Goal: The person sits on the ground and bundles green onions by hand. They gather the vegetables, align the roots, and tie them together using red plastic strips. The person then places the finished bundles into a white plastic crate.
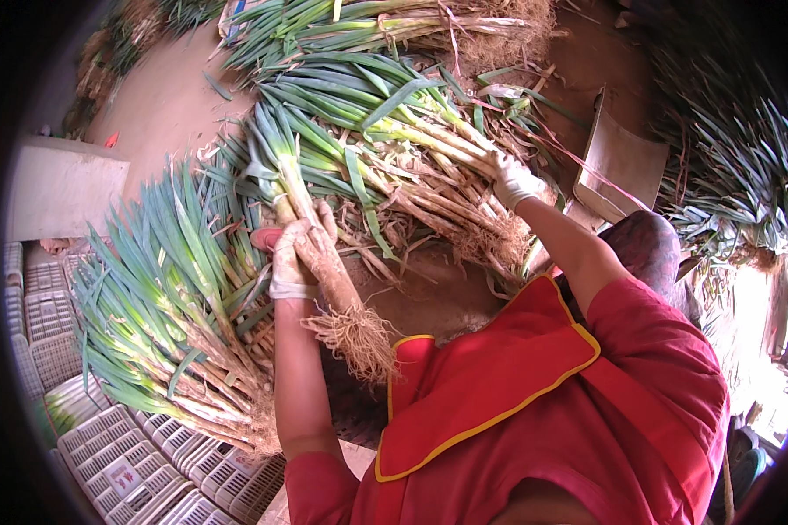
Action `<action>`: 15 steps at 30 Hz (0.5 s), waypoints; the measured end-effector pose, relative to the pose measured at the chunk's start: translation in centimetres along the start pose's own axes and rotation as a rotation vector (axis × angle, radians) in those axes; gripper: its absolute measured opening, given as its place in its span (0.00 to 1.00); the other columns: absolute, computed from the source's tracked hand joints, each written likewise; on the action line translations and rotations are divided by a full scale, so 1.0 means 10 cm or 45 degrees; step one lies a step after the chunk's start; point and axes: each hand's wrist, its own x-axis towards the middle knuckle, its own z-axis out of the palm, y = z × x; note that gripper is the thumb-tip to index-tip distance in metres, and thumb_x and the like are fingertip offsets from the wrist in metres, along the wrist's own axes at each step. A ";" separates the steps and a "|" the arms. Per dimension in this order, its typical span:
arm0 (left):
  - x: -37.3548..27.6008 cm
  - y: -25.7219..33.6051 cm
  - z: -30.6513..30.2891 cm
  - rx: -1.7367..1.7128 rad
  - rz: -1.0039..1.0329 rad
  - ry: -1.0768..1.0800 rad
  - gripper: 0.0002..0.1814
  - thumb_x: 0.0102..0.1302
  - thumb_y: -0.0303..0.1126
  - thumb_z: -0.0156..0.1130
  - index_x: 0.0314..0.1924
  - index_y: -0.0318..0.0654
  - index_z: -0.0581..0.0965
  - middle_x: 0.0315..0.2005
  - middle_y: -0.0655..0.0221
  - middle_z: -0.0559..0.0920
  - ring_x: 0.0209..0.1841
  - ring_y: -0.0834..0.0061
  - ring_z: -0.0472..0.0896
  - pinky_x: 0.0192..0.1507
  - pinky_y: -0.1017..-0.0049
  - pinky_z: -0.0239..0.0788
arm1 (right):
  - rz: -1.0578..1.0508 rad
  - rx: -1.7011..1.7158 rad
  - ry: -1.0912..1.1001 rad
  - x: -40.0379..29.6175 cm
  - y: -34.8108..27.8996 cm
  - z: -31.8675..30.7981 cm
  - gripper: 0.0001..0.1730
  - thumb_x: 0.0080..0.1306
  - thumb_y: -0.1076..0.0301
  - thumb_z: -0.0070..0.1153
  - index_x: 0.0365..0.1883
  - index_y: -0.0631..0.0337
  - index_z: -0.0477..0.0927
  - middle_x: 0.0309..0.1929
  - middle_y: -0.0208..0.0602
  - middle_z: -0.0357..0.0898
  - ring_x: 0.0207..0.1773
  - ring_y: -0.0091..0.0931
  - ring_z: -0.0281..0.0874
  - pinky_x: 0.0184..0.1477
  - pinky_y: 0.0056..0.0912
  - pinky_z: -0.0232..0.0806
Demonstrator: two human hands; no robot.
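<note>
My left hand (294, 252), in a pale work glove, is closed around a few thick Welsh onion stalks (331, 279). Their green leaves point away from me, and the brown root tuft hangs towards my apron. Farther right, my gloved right hand (517, 182) grips the lower stalks of Welsh onions (427, 134) on the heap in front of me. Some of its fingers are hidden by the stalks. Beneath these lie more onions with soil-brown stems and matted roots (492, 239).
Another onion bundle (190, 335) leans at my left, above pale plastic crates (118, 459). More onions (394, 26) lie at the far side, and a large stack (742, 164) stands right. A curved pale sheet (624, 154) and a pink string (584, 164) are near my right knee (643, 252).
</note>
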 end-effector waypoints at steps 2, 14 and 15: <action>0.04 -0.11 -0.08 0.080 0.040 0.046 0.24 0.62 0.21 0.52 0.59 0.29 0.65 0.47 0.55 0.76 0.51 0.58 0.77 0.55 0.61 0.74 | 0.031 0.121 -0.018 -0.09 -0.07 0.06 0.42 0.58 0.71 0.55 0.71 0.54 0.53 0.61 0.55 0.66 0.56 0.49 0.73 0.53 0.47 0.70; 0.10 -0.40 -0.10 0.418 0.019 0.028 0.21 0.61 0.40 0.67 0.51 0.40 0.72 0.40 0.65 0.79 0.42 0.66 0.79 0.44 0.66 0.76 | -0.459 2.223 -0.887 -1.52 -1.86 -1.33 0.45 0.63 0.61 0.60 0.70 0.73 0.52 0.61 0.40 0.70 0.59 0.25 0.71 0.60 0.28 0.64; 0.02 -0.48 0.02 0.336 -0.001 -0.063 0.22 0.62 0.43 0.67 0.51 0.41 0.73 0.39 0.66 0.79 0.43 0.65 0.79 0.45 0.65 0.76 | -0.446 2.304 -0.940 -1.56 -1.95 -1.22 0.42 0.64 0.63 0.59 0.70 0.71 0.54 0.59 0.39 0.71 0.57 0.26 0.72 0.59 0.29 0.67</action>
